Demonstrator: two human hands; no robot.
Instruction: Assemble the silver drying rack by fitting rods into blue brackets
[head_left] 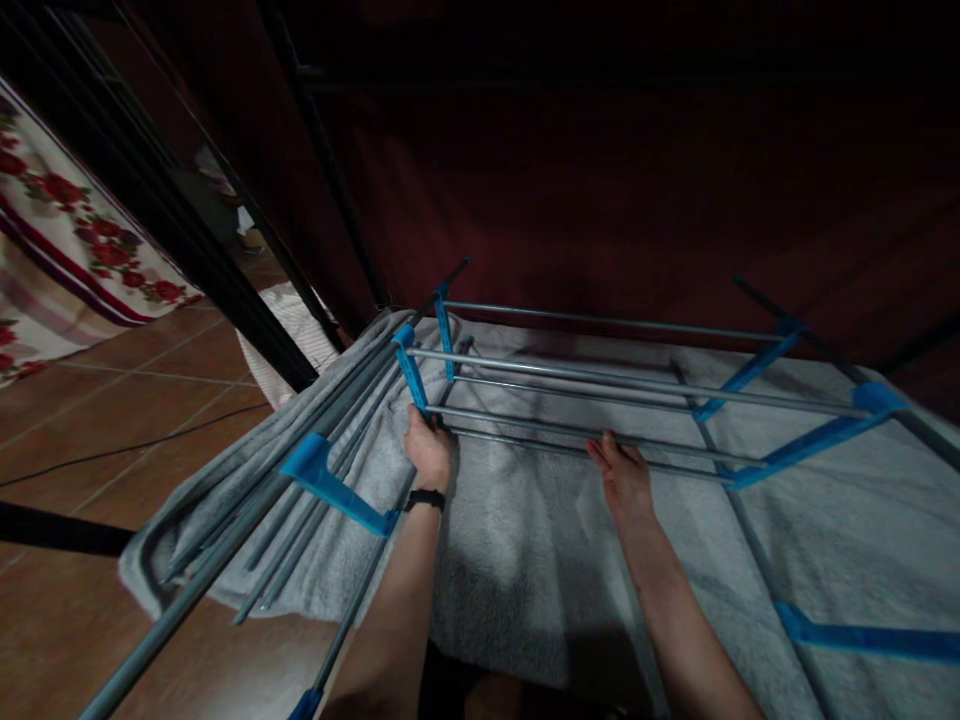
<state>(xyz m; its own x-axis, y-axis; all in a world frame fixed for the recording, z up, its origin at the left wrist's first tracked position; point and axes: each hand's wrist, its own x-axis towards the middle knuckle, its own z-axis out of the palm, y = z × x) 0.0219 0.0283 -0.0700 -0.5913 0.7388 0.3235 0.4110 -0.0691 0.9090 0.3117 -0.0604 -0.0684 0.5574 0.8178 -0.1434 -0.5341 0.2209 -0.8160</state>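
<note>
Perhaps to keep the metal rack [615, 379] steady on the grey blanket [517, 560], the left hand [427, 450] curls tightly at the low end of a blue bracket [412, 374]. The right hand [622, 478], half curled, touches the low rods [517, 423]; I can't tell if it grips.

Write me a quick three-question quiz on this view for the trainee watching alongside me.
1. Which wrist wears the black band?
2. True or false: the right hand is touching a blue bracket.
3. What colour is the cloth under the rack: (a) red, (b) grey or (c) white?

Key: 1. The left. 2. False; its fingers are at the metal rods, away from the brackets at either end. 3. (b).
</note>
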